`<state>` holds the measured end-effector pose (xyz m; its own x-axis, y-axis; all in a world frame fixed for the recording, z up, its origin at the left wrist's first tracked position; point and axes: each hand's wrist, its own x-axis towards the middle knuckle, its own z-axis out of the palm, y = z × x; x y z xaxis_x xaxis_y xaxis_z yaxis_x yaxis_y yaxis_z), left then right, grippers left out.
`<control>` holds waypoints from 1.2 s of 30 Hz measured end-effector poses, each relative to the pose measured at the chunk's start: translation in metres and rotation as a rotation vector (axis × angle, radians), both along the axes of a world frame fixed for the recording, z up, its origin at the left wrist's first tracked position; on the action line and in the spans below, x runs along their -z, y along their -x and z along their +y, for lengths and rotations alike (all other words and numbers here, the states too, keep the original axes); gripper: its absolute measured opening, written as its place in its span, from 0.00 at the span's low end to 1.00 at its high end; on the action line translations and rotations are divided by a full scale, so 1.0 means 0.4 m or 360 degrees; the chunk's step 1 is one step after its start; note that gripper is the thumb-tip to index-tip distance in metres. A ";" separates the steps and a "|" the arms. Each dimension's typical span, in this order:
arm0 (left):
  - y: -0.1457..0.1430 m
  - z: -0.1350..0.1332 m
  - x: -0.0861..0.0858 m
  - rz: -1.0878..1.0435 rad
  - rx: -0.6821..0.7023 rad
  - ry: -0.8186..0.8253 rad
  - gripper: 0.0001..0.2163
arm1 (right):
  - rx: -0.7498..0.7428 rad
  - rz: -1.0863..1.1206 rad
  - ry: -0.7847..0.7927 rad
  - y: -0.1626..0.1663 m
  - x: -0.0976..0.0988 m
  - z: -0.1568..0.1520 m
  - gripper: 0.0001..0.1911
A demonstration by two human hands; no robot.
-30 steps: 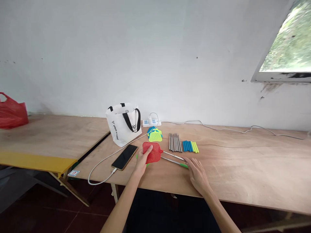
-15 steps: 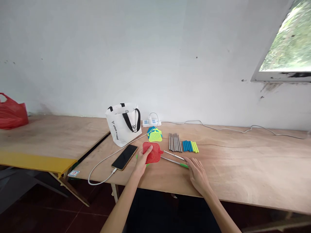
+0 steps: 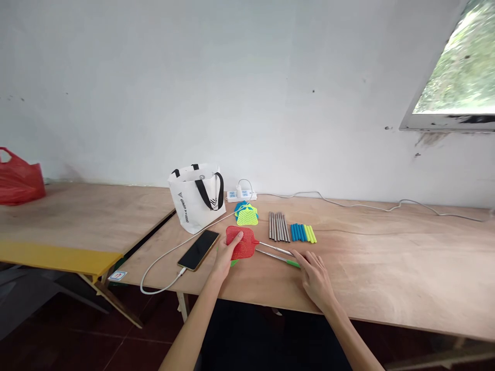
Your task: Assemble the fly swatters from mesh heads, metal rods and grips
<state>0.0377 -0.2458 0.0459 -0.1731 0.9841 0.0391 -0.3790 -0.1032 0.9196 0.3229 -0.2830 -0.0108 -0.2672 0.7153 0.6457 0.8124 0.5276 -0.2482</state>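
My left hand (image 3: 224, 256) is closed on the red mesh head (image 3: 246, 246) of a fly swatter, thumb on top. A thin metal rod (image 3: 275, 248) runs from that head to my right hand (image 3: 315, 278), whose thumb and index finger close on its far end. Below lies a green fly swatter with a green grip (image 3: 293, 263); its head (image 3: 234, 263) is mostly hidden by my left hand and the red head. Beyond my hands are stacked blue and yellow swatter heads (image 3: 247, 216), several metal rods (image 3: 278, 226), blue grips (image 3: 297, 232) and yellow grips (image 3: 310, 234).
A phone (image 3: 198, 250) on a white charging cable (image 3: 160, 261) lies left of my left hand. Behind it stands a white tote bag (image 3: 193, 203), beside a power strip (image 3: 242, 195) at the wall. A second table (image 3: 77, 216) with a red plastic bag (image 3: 21, 180) adjoins on the left.
The red swatter head has shifted very slightly to the left. Both hands keep their hold, and the things on the table lie as before.
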 end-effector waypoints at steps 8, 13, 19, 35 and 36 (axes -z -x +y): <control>0.023 -0.007 -0.005 0.0440 -0.0007 -0.0129 0.15 | 0.0101 -0.0045 -0.0123 -0.011 0.006 0.007 0.35; 0.026 -0.016 -0.019 0.0638 0.0022 -0.0212 0.14 | 0.0024 -0.0018 -0.0038 -0.003 -0.002 0.005 0.21; -0.031 -0.026 0.002 0.0620 0.0069 -0.0205 0.15 | -0.0070 -0.0096 -0.0066 0.025 -0.024 -0.006 0.17; -0.138 -0.089 0.031 0.0847 0.0033 -0.0382 0.14 | -0.0001 -0.0245 -0.0213 0.026 -0.037 -0.025 0.17; -0.138 -0.094 0.031 0.0887 0.0034 -0.0429 0.13 | -0.0025 -0.0242 -0.0222 0.025 -0.037 -0.025 0.17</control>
<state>0.0927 -0.2834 0.0333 -0.0355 0.9300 0.3659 0.1464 -0.3574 0.9224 0.3128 -0.2930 0.0041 -0.3796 0.6168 0.6895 0.8263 0.5613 -0.0472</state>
